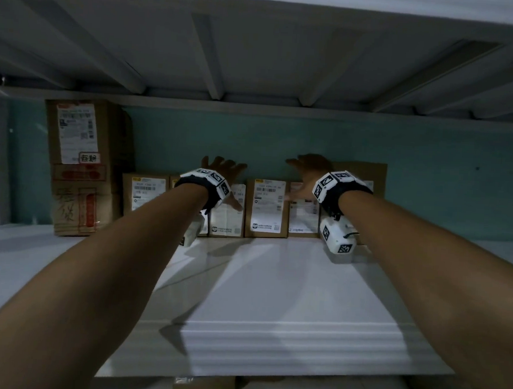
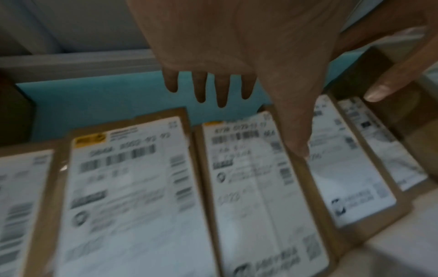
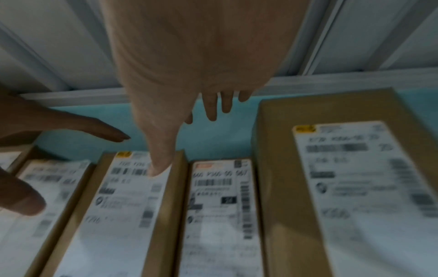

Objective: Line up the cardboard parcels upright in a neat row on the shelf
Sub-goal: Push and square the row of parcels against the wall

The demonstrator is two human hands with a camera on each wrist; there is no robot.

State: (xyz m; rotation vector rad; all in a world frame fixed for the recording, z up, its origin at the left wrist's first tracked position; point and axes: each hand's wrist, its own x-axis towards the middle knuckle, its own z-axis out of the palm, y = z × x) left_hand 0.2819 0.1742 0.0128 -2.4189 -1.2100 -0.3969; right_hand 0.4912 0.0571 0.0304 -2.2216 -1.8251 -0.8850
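Several brown cardboard parcels [image 1: 266, 208] with white labels stand upright in a row against the teal back wall. My left hand [image 1: 221, 168] reaches over the parcel tops with straight, spread fingers, its thumb down on a label front [image 2: 255, 196]. My right hand [image 1: 308, 167] is spread the same way, its fingers above the tops and its thumb over a parcel's label [image 3: 113, 215]. A larger parcel [image 3: 343, 187] stands at the right end, partly behind my right wrist in the head view. Neither hand grips anything. One small parcel is hidden behind my left wrist.
A tall printed cardboard box [image 1: 84, 167] stands at the left end. The white shelf board [image 1: 274, 284] stretches toward me. The ribbed underside of the upper shelf [image 1: 256, 60] hangs close above. Another box [image 1: 203, 383] shows on the level below.
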